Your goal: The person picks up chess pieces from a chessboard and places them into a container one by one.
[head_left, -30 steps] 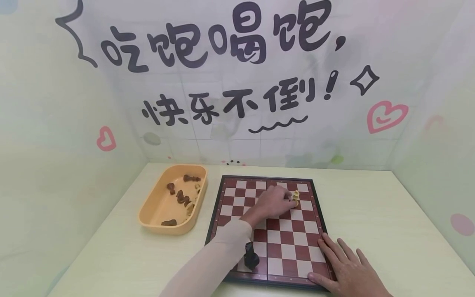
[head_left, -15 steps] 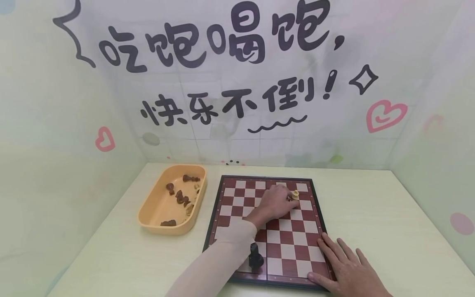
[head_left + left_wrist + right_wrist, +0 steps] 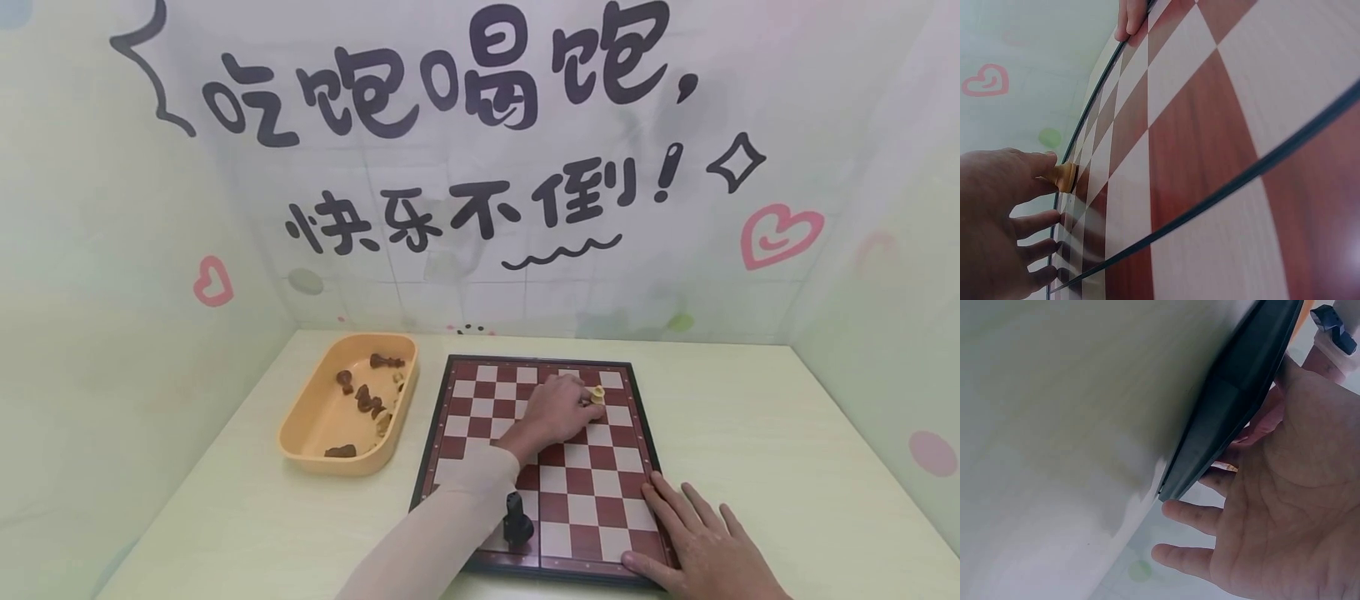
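Observation:
Reaching across the red-and-white chessboard [image 3: 573,479], my left hand [image 3: 557,408] pinches a pale yellow chess piece [image 3: 597,395] over the far right squares. In the left wrist view, thumb and forefinger hold that piece with its round base [image 3: 1069,177] close over the board, while the other fingers of the left hand [image 3: 997,212] spread out. Part of the piece is hidden by the fingers. My right hand [image 3: 708,542] rests on the board's near right edge, fingers extended. The right wrist view shows the right hand [image 3: 1291,487] against the board's dark side [image 3: 1219,412].
An orange tray [image 3: 296,433] left of the board holds several brown chess pieces [image 3: 366,398] and pale ones [image 3: 383,421]. A black wrist-worn device [image 3: 517,521] sits by the left sleeve [image 3: 442,521]. A wall with printed writing [image 3: 480,208] stands behind the table [image 3: 750,417].
My left hand has shifted slightly right, and the pale chess piece looks shorter and lower than a second ago. The right hand stays where it was.

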A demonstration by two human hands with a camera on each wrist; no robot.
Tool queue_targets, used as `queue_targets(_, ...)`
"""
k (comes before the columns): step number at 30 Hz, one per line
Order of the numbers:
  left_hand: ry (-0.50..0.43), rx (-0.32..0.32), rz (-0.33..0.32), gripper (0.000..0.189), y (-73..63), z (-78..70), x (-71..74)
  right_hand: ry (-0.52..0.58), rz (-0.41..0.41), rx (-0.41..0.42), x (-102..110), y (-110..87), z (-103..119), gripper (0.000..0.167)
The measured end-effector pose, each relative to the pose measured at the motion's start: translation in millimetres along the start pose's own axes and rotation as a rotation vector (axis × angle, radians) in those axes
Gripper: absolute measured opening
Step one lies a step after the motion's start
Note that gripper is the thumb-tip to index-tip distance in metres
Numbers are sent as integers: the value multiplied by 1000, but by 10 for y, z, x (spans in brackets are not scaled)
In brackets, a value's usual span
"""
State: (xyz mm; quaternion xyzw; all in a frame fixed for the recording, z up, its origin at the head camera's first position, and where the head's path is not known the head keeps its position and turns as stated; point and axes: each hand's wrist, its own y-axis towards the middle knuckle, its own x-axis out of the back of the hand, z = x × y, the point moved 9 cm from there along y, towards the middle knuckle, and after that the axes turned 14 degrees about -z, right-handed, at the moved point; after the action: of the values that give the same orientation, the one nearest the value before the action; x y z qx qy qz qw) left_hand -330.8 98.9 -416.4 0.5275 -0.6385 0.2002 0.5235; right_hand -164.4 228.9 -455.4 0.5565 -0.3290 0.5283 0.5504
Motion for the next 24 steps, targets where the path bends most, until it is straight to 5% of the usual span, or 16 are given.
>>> queue_targets(24, 11, -7, -15, 31, 1, 4, -8, -6, -8, 5, -1, 0, -7, 93)
